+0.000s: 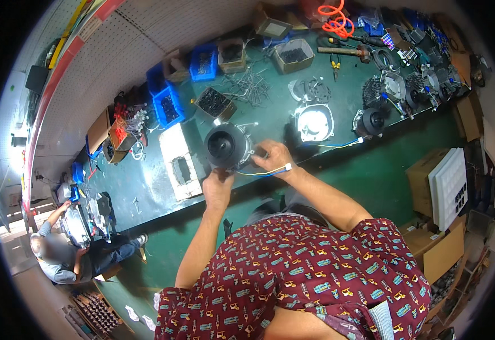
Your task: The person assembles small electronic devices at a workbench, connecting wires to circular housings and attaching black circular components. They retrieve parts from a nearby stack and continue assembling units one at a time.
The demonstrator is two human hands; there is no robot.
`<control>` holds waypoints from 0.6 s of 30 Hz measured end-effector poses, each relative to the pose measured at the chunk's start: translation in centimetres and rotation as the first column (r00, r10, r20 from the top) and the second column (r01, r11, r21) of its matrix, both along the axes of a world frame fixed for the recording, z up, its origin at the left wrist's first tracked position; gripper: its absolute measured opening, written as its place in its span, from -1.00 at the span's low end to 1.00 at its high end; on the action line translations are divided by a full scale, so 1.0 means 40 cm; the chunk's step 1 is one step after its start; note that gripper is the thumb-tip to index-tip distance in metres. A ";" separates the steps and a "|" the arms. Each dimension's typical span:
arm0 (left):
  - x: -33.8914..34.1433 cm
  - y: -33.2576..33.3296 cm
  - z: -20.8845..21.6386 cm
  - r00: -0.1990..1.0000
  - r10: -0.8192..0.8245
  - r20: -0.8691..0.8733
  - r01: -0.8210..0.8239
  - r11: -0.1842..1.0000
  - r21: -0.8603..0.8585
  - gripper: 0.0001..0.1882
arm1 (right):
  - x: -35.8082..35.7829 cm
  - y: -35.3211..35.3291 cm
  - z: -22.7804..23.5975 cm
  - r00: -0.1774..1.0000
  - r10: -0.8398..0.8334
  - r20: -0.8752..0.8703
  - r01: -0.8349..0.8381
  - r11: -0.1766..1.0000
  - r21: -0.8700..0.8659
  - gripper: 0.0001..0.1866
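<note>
A motor unit (224,145) with a round black cover and a silvery metal housing sits at the bench's near edge, between my hands. My left hand (218,190) grips its lower edge, the fingertips partly hidden under it. On its right side my right hand (274,156) has its fingers closed at a lug of the housing. Yellow and blue wires trail from the unit below my right hand to a white connector (287,166). Left of the unit lies a white foam block (171,148) with a rectangular cutout. To the right stands an open metal housing (315,123), brightly lit.
Small boxes of dark parts (214,103) and blue bins (168,105) line the back. A hammer (343,52) and yellow-handled pliers (335,69) lie farther right. Another motor (370,122) stands near the right edge. A seated person (60,255) works at far left.
</note>
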State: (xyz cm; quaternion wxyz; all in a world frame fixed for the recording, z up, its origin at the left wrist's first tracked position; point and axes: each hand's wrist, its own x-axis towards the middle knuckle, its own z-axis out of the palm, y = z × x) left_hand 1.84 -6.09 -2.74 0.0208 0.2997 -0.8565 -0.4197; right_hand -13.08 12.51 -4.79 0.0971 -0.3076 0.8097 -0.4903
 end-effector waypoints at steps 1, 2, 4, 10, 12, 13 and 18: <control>-0.015 0.009 0.004 0.999 0.040 0.005 -0.040 0.998 -0.055 -0.63 | -0.003 -0.002 0.000 1.000 0.011 -0.005 -0.011 1.000 0.009 -0.70; -0.024 0.011 0.012 0.998 0.041 0.042 -0.038 0.996 -0.084 -0.63 | -0.004 -0.004 0.001 1.000 0.020 -0.010 -0.020 1.000 0.018 -0.70; -0.035 0.012 0.033 0.992 0.041 0.116 -0.024 0.989 -0.144 -0.63 | -0.003 -0.007 0.015 1.000 0.017 0.002 -0.017 0.999 0.039 -0.72; -0.017 -0.029 -0.053 0.996 -0.078 0.044 0.085 0.975 -0.207 -0.65 | 0.006 -0.022 -0.012 0.994 0.045 -0.101 -0.041 0.999 0.034 -0.71; -0.023 -0.017 -0.039 0.993 -0.053 -0.102 0.035 0.986 -0.165 -0.78 | 0.011 -0.028 -0.027 0.997 0.006 -0.083 -0.011 0.999 -0.053 -0.72; -0.030 -0.005 -0.011 0.985 -0.093 -0.145 0.062 0.977 -0.203 -0.78 | 0.010 -0.024 -0.041 0.996 0.022 -0.092 -0.025 0.999 -0.029 -0.72; 0.008 -0.011 -0.091 0.973 0.031 -0.228 -0.013 0.997 0.078 -0.68 | 0.036 0.090 -0.046 0.997 -0.044 0.061 0.048 0.997 -0.067 -0.71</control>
